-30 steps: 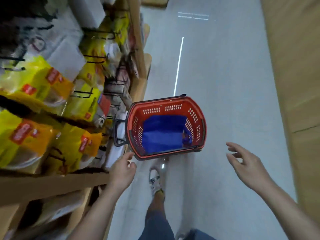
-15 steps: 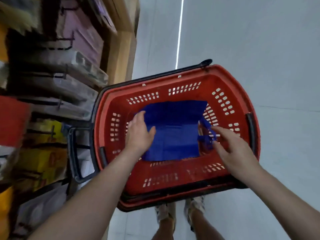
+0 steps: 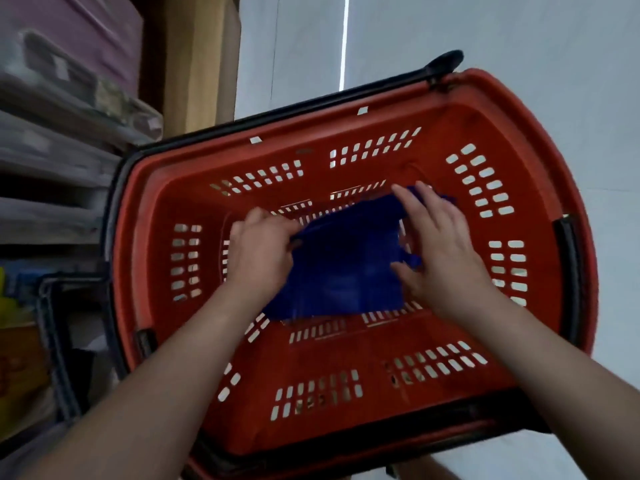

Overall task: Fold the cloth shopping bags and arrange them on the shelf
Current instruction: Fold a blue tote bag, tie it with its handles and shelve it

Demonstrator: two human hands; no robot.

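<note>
A blue cloth shopping bag (image 3: 343,268) lies partly lifted inside a red plastic shopping basket (image 3: 381,133) on the floor. My left hand (image 3: 258,258) grips the bag's left edge, fingers curled round the cloth. My right hand (image 3: 446,251) holds the bag's right side, thumb under it and fingers over the top corner, where a blue handle strap shows. The bag's left part is raised off the basket's bottom.
Store shelves (image 3: 69,140) with packed goods stand at the left, close to the basket's black handle (image 3: 59,348). A wooden shelf upright (image 3: 194,64) rises behind. Pale floor (image 3: 485,36) stretches ahead and to the right.
I have leaned closer over the basket. Both hands went from reaching in and touching the bag to gripping it at its two sides and raising it off the bottom.
</note>
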